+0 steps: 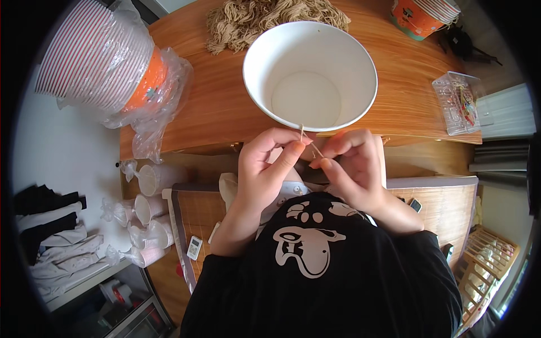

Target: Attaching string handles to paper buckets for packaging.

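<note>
A plastic-wrapped stack of paper buckets (84, 62) sits at the left end of the tabletop (208, 107). Tan yarn (242, 25) lies heaped behind a white bucket (307, 90). By its near rim, the left hand (265, 160) pinches a thin string (317, 150), stretched toward the right hand (360, 169), whose fingertips also grip it. Farther right lies a clear box (457, 104).

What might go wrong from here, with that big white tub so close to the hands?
The thin cord is pinched by the left hand and right hand; being so thin, it might slip free. The white tub is near the front edge of the wooden table, so a bump could tip it. The loose beige yarn heap beyond the tub might tangle.
</note>
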Demonstrator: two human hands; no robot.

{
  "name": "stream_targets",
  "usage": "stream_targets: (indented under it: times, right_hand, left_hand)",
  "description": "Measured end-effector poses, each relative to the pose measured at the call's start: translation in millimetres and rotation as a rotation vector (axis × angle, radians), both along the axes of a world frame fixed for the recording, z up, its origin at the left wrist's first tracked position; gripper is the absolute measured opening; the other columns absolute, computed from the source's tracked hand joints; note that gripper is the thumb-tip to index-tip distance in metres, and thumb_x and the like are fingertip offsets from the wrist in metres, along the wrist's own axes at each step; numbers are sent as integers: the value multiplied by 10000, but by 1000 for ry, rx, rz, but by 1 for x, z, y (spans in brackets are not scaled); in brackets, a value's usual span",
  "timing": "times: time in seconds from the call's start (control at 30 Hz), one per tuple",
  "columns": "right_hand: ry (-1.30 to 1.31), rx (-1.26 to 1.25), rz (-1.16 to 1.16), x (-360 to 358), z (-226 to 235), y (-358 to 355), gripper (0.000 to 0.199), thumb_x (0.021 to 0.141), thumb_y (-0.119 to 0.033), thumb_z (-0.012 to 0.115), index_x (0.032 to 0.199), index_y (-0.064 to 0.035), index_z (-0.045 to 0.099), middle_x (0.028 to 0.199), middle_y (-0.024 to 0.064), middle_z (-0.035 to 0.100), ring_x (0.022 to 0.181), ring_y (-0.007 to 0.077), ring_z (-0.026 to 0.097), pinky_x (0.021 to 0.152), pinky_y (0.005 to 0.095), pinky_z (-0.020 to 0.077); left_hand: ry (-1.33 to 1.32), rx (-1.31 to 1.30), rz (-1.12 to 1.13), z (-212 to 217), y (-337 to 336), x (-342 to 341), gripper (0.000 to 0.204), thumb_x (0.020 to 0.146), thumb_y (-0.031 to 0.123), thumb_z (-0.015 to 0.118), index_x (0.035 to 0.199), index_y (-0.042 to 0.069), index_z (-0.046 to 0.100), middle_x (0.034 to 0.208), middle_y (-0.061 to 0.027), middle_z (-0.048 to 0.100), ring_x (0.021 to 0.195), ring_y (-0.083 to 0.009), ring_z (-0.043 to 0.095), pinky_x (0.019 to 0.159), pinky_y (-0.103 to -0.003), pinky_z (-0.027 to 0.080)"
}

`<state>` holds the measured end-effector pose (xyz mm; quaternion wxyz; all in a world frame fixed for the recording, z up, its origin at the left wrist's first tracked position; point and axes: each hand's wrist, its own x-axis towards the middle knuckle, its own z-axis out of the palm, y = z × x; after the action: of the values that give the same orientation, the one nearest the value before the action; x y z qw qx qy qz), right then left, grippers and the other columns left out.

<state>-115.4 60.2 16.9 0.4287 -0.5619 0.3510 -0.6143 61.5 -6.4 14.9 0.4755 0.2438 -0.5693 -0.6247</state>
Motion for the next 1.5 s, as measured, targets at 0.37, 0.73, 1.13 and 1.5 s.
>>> stream_targets:
  times: [0.37, 0.73, 1.13, 1.5]
  right_hand:
    - [586, -391, -248, 9, 17, 2, 350, 764, 29, 769, 1029, -78, 569, 901, 15, 706, 760, 209, 623, 710, 341, 464]
    - [595, -383, -356, -4, 6, 0, 347, 731, -83, 865, 922, -97, 575, 794, 5, 657, 714, 188, 555, 642, 321, 423]
    - [677, -472, -557, -7, 6, -9, 388, 654, -120, 910, 957, -152, 669, 850, -33, 657, 760, 140, 565, 614, 277, 329]
    - [916, -612, -518, 1, 34, -13, 417, 760, -39, 848, 1065, -100, 569, 938, -1, 772, 837, 172, 491, 755, 301, 384]
  left_hand:
    - [93, 197, 32, 6, 12, -1, 80, 926, -45, 678, 1005, -29, 686, 960, -119, 738, 889, -171, 720, 809, -283, 587]
    - [109, 255, -100, 4, 11, 1, 105, 925, -9, 662, 1020, 9, 621, 988, -112, 701, 922, -179, 706, 834, -315, 566]
    - [322, 288, -146, 0, 17, -8, 159, 964, 52, 669, 1089, -9, 593, 1004, -51, 670, 856, -104, 657, 819, -242, 530]
    - [160, 40, 30, -7, 12, -2, 110, 952, 44, 680, 1014, -9, 606, 892, -23, 667, 711, -46, 592, 600, -189, 456]
